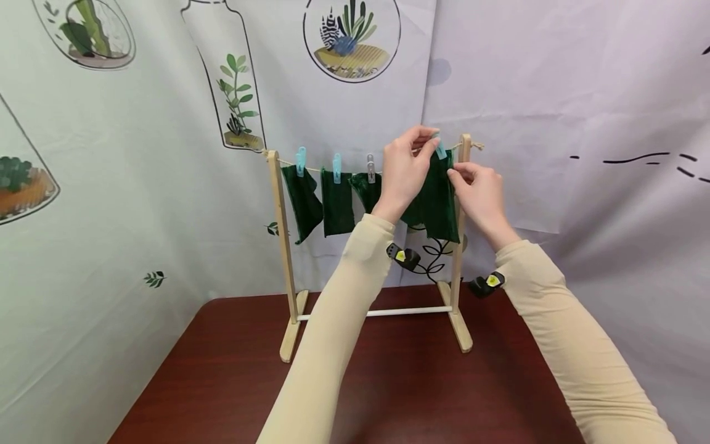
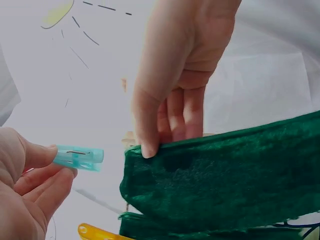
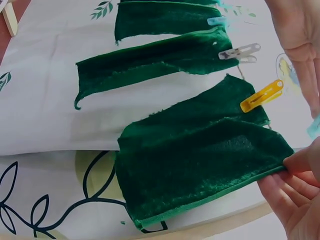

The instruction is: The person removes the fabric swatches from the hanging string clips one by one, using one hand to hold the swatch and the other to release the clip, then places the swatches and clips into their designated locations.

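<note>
My left hand (image 1: 407,171) pinches a light blue clothespin (image 2: 80,157) by its handle end, near the right end of the string. In the left wrist view its jaws stand apart from the cloth. My right hand (image 1: 481,194) pinches the upper corner of a dark green cloth (image 3: 205,170) between thumb and fingers, beside the right post. That cloth hangs down, partly over another green cloth (image 3: 185,112) held by a yellow clothespin (image 3: 261,96). In the head view my left hand hides the yellow clothespin.
A wooden drying rack (image 1: 280,240) stands on the dark red table (image 1: 222,370). Several green cloths (image 1: 337,206) hang on its string from blue clothespins (image 1: 336,168) and a grey clothespin (image 1: 370,168). Behind it hangs a white printed curtain (image 1: 166,185).
</note>
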The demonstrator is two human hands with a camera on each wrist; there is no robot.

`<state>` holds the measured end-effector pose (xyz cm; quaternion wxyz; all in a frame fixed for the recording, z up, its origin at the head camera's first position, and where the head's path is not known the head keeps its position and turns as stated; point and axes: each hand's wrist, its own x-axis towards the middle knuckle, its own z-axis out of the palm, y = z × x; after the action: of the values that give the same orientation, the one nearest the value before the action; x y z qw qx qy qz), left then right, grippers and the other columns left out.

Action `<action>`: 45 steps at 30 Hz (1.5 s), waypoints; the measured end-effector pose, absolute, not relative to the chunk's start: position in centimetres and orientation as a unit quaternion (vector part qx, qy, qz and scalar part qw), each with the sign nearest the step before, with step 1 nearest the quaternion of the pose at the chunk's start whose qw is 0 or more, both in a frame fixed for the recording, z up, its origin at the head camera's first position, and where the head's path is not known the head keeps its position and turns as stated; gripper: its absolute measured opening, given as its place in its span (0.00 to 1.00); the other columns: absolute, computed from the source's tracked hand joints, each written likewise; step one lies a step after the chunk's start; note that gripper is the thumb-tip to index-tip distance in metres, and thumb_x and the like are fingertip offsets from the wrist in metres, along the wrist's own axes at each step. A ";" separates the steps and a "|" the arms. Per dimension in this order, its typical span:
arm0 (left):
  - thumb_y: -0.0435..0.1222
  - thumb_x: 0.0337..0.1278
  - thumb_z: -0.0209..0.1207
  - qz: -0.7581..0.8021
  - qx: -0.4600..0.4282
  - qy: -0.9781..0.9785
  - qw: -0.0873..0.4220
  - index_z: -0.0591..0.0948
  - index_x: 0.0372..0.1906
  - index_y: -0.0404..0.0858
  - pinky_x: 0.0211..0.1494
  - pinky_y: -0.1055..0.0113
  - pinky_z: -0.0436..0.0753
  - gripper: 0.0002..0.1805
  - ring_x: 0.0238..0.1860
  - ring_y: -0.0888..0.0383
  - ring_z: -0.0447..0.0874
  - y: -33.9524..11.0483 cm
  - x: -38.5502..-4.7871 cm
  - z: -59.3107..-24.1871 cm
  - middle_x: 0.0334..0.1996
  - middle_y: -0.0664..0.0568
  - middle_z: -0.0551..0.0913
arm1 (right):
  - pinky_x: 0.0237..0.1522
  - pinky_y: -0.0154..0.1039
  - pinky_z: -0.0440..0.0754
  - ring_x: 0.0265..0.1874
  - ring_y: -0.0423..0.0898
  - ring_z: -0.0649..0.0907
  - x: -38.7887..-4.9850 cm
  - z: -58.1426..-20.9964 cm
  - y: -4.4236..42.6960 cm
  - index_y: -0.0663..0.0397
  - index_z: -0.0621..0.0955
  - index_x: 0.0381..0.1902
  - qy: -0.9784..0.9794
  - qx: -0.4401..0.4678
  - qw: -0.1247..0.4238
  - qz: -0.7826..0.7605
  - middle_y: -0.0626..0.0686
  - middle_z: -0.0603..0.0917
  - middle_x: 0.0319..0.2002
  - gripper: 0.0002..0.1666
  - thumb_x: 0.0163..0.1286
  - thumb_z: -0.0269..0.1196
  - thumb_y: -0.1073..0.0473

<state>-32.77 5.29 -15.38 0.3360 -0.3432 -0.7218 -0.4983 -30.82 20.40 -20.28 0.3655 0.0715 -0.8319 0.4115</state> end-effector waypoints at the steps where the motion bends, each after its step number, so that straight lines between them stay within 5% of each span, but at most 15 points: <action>1: 0.34 0.71 0.60 -0.500 -0.345 -0.719 0.337 0.86 0.51 0.35 0.51 0.78 0.79 0.11 0.47 0.60 0.85 5.2 -32.7 -15.4 0.47 0.48 0.88 | 0.36 0.30 0.81 0.41 0.56 0.87 -30.8 -20.4 20.5 0.64 0.83 0.58 -0.832 0.073 0.364 0.412 0.64 0.87 0.48 0.22 0.78 0.58 0.53; 12: 0.36 0.72 0.59 -0.503 -0.339 -0.729 0.316 0.83 0.57 0.34 0.53 0.74 0.81 0.15 0.49 0.58 0.85 3.0 -32.3 -15.7 0.48 0.45 0.86 | 0.39 0.33 0.85 0.40 0.55 0.88 -29.9 -20.9 21.3 0.63 0.81 0.62 -0.840 0.074 0.331 0.423 0.63 0.86 0.52 0.25 0.78 0.57 0.51; 20: 0.38 0.70 0.61 -0.504 -0.352 -0.730 0.298 0.81 0.61 0.34 0.54 0.72 0.81 0.19 0.50 0.57 0.86 0.4 -32.0 -15.7 0.48 0.45 0.86 | 0.35 0.22 0.80 0.27 0.26 0.83 -29.0 -21.0 22.3 0.62 0.81 0.62 -0.833 0.091 0.299 0.457 0.64 0.85 0.53 0.25 0.78 0.58 0.50; 32: 0.42 0.69 0.63 -0.484 -0.339 -0.748 0.302 0.80 0.65 0.39 0.55 0.71 0.81 0.23 0.52 0.60 0.85 -3.3 -31.4 -16.3 0.51 0.47 0.85 | 0.35 0.23 0.82 0.29 0.28 0.84 -28.6 -21.8 23.7 0.64 0.80 0.62 -0.828 0.098 0.263 0.486 0.65 0.84 0.54 0.28 0.77 0.59 0.48; 45: 0.41 0.67 0.65 -0.462 -0.274 -0.766 0.354 0.80 0.65 0.39 0.55 0.68 0.82 0.24 0.53 0.58 0.85 -10.5 -31.4 -17.2 0.54 0.47 0.84 | 0.37 0.22 0.80 0.31 0.26 0.84 -27.4 -22.2 27.4 0.65 0.77 0.65 -0.821 0.080 0.268 0.498 0.27 0.81 0.36 0.33 0.76 0.59 0.45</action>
<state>-31.36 -10.46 -17.18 0.3538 -0.2740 -0.7660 -0.4615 -27.44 27.43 -22.21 0.2676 0.0802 -0.8207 0.4984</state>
